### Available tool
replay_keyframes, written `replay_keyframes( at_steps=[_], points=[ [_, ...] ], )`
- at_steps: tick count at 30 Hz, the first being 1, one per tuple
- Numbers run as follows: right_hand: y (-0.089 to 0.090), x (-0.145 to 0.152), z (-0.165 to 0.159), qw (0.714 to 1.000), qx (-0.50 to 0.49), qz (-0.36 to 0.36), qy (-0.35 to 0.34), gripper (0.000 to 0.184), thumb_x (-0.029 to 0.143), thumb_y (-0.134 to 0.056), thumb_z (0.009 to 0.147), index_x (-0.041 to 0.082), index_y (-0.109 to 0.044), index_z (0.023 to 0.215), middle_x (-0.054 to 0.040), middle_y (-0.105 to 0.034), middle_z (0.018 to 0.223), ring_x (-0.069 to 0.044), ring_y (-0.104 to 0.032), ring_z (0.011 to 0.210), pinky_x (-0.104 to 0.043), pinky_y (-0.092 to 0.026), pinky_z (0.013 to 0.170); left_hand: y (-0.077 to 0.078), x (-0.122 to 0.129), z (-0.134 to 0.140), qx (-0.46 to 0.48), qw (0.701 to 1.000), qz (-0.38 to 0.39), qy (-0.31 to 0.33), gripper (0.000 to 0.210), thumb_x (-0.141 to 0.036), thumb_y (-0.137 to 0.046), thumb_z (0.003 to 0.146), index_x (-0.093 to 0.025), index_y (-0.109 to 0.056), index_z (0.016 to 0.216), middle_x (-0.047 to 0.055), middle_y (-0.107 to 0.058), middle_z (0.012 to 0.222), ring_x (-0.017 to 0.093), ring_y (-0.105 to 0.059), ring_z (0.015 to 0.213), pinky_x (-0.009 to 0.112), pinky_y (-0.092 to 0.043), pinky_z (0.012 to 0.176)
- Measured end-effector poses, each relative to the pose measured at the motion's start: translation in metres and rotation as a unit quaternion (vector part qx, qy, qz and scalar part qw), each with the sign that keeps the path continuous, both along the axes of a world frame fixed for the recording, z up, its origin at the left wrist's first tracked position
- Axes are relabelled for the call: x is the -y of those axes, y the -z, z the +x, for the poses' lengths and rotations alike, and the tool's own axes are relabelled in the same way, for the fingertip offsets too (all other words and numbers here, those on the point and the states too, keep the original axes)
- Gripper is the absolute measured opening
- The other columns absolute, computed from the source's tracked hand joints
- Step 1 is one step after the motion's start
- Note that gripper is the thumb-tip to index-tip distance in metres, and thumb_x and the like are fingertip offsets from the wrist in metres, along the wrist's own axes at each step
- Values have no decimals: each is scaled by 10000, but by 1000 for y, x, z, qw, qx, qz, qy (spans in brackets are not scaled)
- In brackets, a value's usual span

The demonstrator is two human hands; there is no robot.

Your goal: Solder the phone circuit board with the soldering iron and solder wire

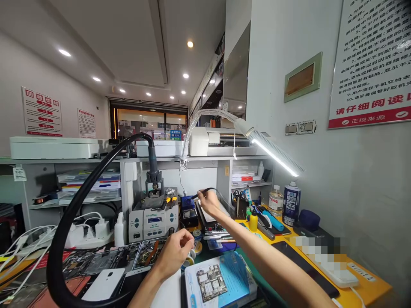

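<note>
My right hand (209,202) reaches far forward. Its fingers are closed around the dark handle of what looks like a soldering iron (194,196), whose black cable loops behind the hand. Just beneath stands a blue and black soldering iron holder (189,213). Nearer to me, my left hand (175,251) hovers with thumb and fingers curled together; whatever lies between the fingertips is too small to make out. Small round tins and spools (196,247) sit right beside it. In front, a phone circuit board (212,282) lies flat on a blue and white box (236,278).
A thick black hose (69,205) arches over the left side to a hot-air station (153,220). A lit lamp (274,156) hangs above. Bottles (291,203), tools and a dark tablet-like panel (305,267) occupy the right; phones (104,282) and parts the left.
</note>
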State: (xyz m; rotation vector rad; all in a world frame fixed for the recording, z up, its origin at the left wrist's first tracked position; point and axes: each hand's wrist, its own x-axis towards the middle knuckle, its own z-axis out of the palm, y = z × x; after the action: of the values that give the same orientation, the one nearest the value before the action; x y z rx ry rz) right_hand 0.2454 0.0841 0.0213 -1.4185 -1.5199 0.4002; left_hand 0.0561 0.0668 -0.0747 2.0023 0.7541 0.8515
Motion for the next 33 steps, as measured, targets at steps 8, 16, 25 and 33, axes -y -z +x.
replay_keyframes(
  at_steps=[8,16,25,33],
  points=[
    [-3,47,88,949,-312,15,49,345,331,-663,1003,184,-634,1314,-108,-667,1317,-262,-698,1073,-469,-604,887,-3,2,0,-3,999,-32,15,285,-417,-631,990,-134,-652,1017,26,-684,953,146,-673,851,347,-588,812],
    [29,67,123,861,-502,-58,-48,336,338,-660,1005,184,-639,1302,-105,-676,1293,-253,-704,1045,-456,-612,864,-4,-2,-1,10,999,-42,-4,305,-435,-612,999,-137,-645,1050,31,-678,965,146,-668,852,342,-585,798],
    [69,82,118,802,-559,-166,-133,315,323,-665,1003,175,-646,1280,-96,-690,1250,-237,-713,998,-429,-620,828,-9,4,1,-2,1000,-10,-26,314,-448,-600,1003,-140,-647,1040,34,-683,968,157,-674,889,369,-581,846],
    [67,94,112,807,-533,-219,-131,300,347,-658,1007,166,-655,1246,-85,-705,1187,-217,-719,932,-397,-623,778,-22,18,1,-126,991,47,14,285,-418,-639,981,-140,-648,921,6,-661,872,139,-651,818,333,-569,795]
  ],
)
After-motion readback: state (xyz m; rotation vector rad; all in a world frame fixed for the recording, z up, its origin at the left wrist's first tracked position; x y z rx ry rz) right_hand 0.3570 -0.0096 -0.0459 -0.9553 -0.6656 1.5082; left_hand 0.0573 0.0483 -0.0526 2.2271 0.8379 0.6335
